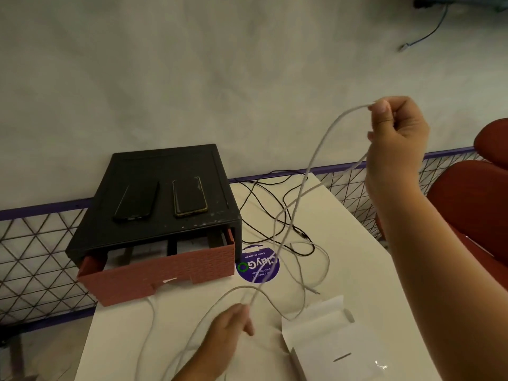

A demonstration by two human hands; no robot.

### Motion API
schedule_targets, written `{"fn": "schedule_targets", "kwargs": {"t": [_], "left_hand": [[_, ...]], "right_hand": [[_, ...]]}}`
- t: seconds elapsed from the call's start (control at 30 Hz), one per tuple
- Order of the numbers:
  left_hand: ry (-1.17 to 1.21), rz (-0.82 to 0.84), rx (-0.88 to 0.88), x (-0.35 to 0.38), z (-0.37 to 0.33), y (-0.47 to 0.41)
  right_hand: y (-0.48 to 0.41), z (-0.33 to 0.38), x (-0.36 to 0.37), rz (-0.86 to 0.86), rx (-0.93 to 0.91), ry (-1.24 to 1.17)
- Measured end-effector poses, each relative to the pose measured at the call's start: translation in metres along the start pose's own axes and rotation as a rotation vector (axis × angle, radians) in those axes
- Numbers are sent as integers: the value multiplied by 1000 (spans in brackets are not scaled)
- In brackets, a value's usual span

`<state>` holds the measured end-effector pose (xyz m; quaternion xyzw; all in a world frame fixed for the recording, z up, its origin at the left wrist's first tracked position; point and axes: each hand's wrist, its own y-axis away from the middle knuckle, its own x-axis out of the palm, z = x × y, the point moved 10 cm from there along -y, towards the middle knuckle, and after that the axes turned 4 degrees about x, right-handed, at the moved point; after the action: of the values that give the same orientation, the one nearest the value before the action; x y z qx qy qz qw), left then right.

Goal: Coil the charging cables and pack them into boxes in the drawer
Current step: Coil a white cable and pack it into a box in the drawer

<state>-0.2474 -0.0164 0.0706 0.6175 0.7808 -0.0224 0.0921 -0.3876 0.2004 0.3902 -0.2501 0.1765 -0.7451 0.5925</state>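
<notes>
Above the right half of the table, a white charging cable (332,125) hangs in the air in long loose strands between the two hands. Its far, upper end is pinched between the thumb and forefinger (380,107) of the raised right hand (395,136), whose other fingers are curled in toward the palm; a second strand passes under that hand. From there the strands slope down and left to the left hand (231,325), low over the near middle of the table, its fingers (242,317) curled round them. More of the cable trails in loops on the white table (343,215), left and right of that hand.

Just right of the left hand lies an open white box (319,336), flap up. On the left stands a black drawer unit (165,166) with its brick-red drawer (165,273) pulled out and two phones (189,196) on top. A round purple sticker (258,268) and a tangled black cable (301,234) lie beside it. A red chair (467,210) is at the right, with wire mesh (41,257) at the table's left and far sides.
</notes>
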Motion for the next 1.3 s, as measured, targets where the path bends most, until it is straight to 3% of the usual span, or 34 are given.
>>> {"fn": "schedule_targets", "kwargs": {"t": [0.07,0.23,0.3,0.37,0.47,0.53,0.67,0.73,0.83,1.0,1.13,1.3], "left_hand": [[116,-199,-50,-36,1,-2],[70,-642,-58,-124,-22,3],[191,-732,-69,-146,-29,4],[472,-746,-72,-157,-33,0],[917,-659,-14,-156,-49,-12],[1091,-569,52,-151,-66,-18],[1261,-408,131,-142,-87,-22],[1257,-338,130,-135,-92,-24],[1145,-266,121,-119,-103,-25],[892,-182,107,-83,-127,-26],[875,-38,90,-56,-153,-23],[987,83,195,-57,-187,-21]], "right_hand": [[-8,-19,-14,-39,51,56],[-2,-69,-11,42,188,187],[8,-91,-6,82,272,206],[19,-115,-2,119,359,227],[40,-151,7,245,456,352],[58,-177,12,390,520,527],[108,-235,11,842,589,1050],[124,-247,7,960,542,1219],[129,-229,21,917,528,1066],[130,-129,91,931,229,618],[134,-81,118,901,113,451],[157,-102,121,922,289,275]]}}
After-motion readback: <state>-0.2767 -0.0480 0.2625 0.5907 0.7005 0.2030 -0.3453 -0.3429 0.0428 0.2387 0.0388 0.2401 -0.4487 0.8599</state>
